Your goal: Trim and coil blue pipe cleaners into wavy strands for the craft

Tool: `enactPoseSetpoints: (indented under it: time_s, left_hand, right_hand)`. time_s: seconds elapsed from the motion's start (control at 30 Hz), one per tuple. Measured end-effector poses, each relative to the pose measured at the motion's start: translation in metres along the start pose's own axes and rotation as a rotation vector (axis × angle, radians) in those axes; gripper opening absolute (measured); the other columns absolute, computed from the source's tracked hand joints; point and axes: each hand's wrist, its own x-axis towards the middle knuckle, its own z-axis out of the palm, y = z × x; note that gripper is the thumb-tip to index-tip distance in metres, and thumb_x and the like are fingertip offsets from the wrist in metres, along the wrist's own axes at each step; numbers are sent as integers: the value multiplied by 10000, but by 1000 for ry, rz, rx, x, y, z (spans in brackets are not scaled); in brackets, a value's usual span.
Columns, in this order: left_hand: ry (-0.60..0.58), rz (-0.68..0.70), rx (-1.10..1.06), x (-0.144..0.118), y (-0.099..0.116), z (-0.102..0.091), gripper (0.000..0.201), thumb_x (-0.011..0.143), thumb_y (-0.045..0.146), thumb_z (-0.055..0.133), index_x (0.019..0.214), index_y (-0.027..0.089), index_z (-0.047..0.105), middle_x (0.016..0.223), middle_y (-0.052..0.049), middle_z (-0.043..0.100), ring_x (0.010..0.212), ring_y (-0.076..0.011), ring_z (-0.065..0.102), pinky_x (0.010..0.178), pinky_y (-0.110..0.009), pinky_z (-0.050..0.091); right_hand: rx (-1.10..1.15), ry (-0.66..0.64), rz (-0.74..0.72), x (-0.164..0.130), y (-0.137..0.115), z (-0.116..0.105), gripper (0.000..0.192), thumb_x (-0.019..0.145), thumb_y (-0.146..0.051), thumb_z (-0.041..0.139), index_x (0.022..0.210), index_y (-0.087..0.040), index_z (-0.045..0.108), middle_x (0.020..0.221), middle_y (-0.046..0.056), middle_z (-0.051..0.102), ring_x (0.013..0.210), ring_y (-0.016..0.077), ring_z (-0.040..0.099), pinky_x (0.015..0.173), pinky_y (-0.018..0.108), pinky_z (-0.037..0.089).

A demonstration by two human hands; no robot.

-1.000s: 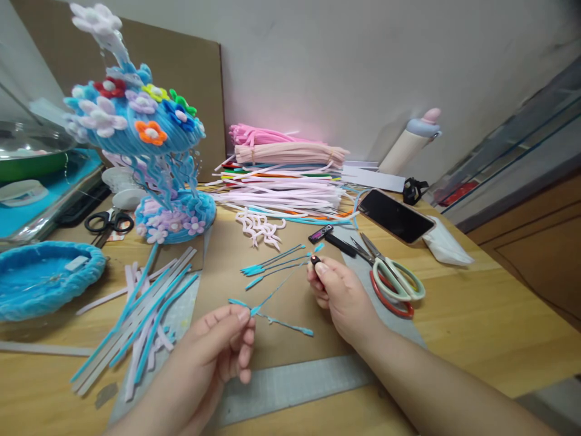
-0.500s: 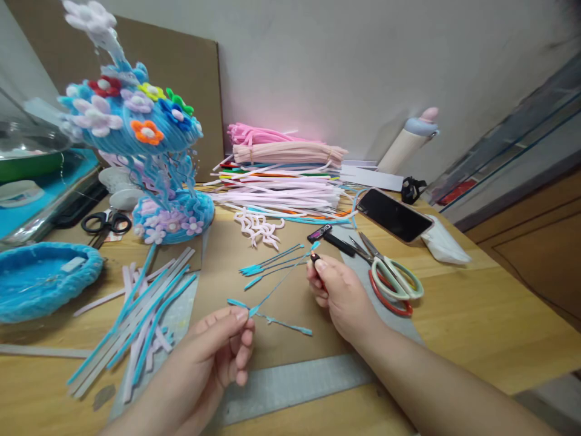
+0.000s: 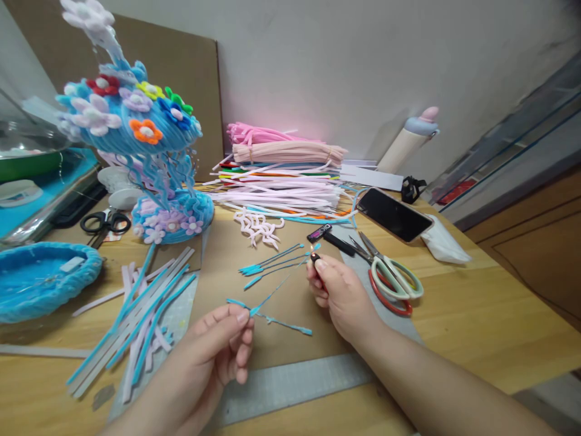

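Note:
Between thumb and fingers my left hand (image 3: 227, 345) pinches the near end of a thin blue pipe cleaner (image 3: 276, 287), which slants up to the right. Its far blue tip reaches close to a small flame at the top of a lighter (image 3: 315, 259). My right hand (image 3: 338, 297) is closed round that lighter, hiding most of its body. Another blue-ended pipe cleaner (image 3: 285, 325) lies on the brown board (image 3: 236, 351) beside my left fingers. Several more blue-tipped pipe cleaners (image 3: 267, 261) rest behind, with curly pale pink pieces (image 3: 258, 227) beyond them.
Scissors (image 3: 390, 275) and a phone (image 3: 394, 215) lie at the right. Bundled pipe cleaners (image 3: 290, 154) are piled by the wall, near a bottle (image 3: 406, 142). At left stand a flowered blue craft piece (image 3: 136, 124), a blue fuzzy tray (image 3: 91, 260), cut strips (image 3: 131, 321) and black scissors (image 3: 105, 224).
The small flame at the lighter now shows more clearly, beside the pipe cleaner's far end. Both hands stay almost where they were.

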Motion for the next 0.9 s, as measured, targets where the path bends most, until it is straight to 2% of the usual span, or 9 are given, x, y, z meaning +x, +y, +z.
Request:
enactPoseSetpoints:
  time_s: [0.13, 0.27, 0.37, 0.47, 0.57, 0.7, 0.9]
  left_hand:
    - [-7, 50, 56, -3, 1, 2, 255, 654, 324, 772, 621, 141, 597, 552, 32, 530, 450, -54, 433, 375, -153, 433]
    - [88, 155, 131, -4, 0, 5, 270, 640, 331, 774, 620, 161, 565, 522, 51, 529, 440, -60, 455, 389, -156, 419]
    - [134, 247, 289, -2, -2, 2, 247, 690, 365, 721, 651, 178, 564, 462, 50, 544, 415, -79, 483, 422, -181, 434]
    - [151, 394, 532, 0, -5, -5, 228, 735, 383, 666, 665, 188, 572, 469, 44, 554, 432, -100, 524, 449, -199, 449]
    - [201, 609, 777, -2, -7, -9, 191, 759, 353, 635, 661, 200, 580, 531, 41, 563, 462, -103, 537, 444, -191, 432]
    - [236, 845, 991, -5, -9, -10, 150, 786, 269, 608, 653, 216, 563, 611, 41, 580, 530, -99, 544, 482, -184, 423]
    - [242, 950, 1107, -5, -9, -10, 138, 788, 212, 596, 663, 225, 539, 627, 49, 584, 557, -101, 550, 500, -185, 422]
  right_hand:
    - [-44, 4, -31, 0, 1, -1, 297, 843, -462, 476, 708, -198, 461, 583, -63, 310, 493, 87, 221, 429, 215, 139]
    - [-93, 8, -53, 0, 1, -1, 294, 850, -453, 463, 701, -199, 458, 599, -55, 323, 500, 91, 234, 434, 219, 152]
    - [-127, 6, -60, 0, 2, -1, 290, 862, -443, 457, 708, -198, 461, 608, -54, 320, 502, 89, 234, 435, 219, 153]
    - [-122, -15, -64, -2, 2, -1, 313, 875, -462, 452, 712, -195, 463, 606, -54, 312, 509, 89, 235, 435, 215, 155]
    - [-94, -31, -59, -4, 1, -1, 341, 877, -496, 446, 718, -195, 466, 586, -60, 302, 504, 87, 234, 433, 212, 154]
    - [-113, -16, -45, -5, -1, -1, 331, 862, -492, 463, 720, -193, 476, 575, -62, 307, 492, 84, 247, 428, 214, 156]
    - [-186, 5, -121, -2, -2, -1, 264, 844, -411, 482, 697, -192, 488, 553, -64, 293, 490, 89, 233, 434, 222, 174]
